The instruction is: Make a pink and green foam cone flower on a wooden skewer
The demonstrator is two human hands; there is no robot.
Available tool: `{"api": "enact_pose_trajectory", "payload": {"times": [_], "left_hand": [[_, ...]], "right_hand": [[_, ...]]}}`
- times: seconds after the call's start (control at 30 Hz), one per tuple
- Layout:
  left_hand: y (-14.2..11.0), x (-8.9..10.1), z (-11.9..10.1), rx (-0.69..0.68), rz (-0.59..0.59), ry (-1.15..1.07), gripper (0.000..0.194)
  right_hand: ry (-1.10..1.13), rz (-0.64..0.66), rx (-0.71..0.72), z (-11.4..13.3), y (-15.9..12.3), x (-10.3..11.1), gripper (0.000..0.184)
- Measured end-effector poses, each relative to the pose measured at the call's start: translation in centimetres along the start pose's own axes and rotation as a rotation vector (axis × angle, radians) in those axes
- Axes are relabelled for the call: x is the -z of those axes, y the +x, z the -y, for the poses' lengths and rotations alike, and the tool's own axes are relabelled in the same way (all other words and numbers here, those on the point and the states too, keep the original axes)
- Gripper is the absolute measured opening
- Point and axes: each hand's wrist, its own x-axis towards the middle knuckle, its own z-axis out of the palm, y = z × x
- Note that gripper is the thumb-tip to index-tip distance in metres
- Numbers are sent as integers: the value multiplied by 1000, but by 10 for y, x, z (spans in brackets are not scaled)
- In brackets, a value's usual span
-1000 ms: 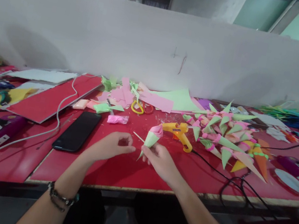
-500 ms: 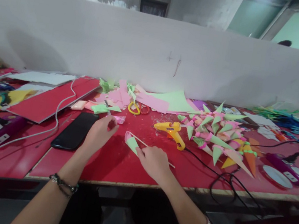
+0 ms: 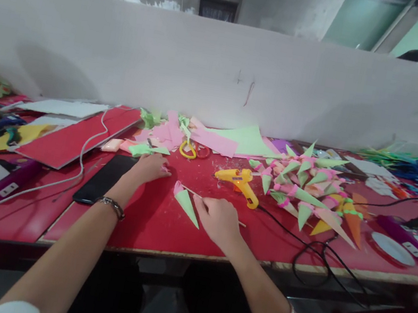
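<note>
My left hand (image 3: 150, 169) reaches over the table past the phone, its fingers curled down onto a small pink packet (image 3: 165, 171), which they mostly cover. My right hand (image 3: 218, 222) is low over the table, thumb and fingers closed about a thin wooden stick (image 3: 191, 191) whose two ends show on either side of the hand. Just left of those fingers lies a rolled paper cone (image 3: 188, 208), light green with a pink top, its tip toward me. A yellow glue gun (image 3: 239, 182) lies beyond my right hand.
A heap of finished green and pink cones (image 3: 301, 181) lies to the right. A black phone (image 3: 101, 183), yellow-handled scissors (image 3: 188, 150), paper scraps (image 3: 168, 133), a red board (image 3: 74, 138) and purple power strips (image 3: 412, 241) surround the work area. The glue gun's black cord (image 3: 299, 242) loops at the right.
My right hand has lowered the cone to the table and let go of it, and now is at the stick. My left hand has moved forward and left, onto the pink packet.
</note>
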Motion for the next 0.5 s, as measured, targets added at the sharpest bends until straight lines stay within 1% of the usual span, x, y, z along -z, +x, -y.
{"api": "enact_pose_trajectory", "payload": {"times": [0.13, 0.23, 0.37, 0.5], "left_hand": [[-9, 5, -6, -29, 13, 6, 23], [-17, 7, -13, -69, 49, -23, 21], [-28, 9, -12, -72, 107, -57, 22], [-39, 13, -11, -56, 98, -91, 17]], "right_hand": [[120, -54, 40, 0, 0, 1, 44], [207, -70, 64, 0, -1, 2, 38], [262, -53, 100, 1, -2, 1, 38], [309, -17, 131, 2, -3, 2, 38]]}}
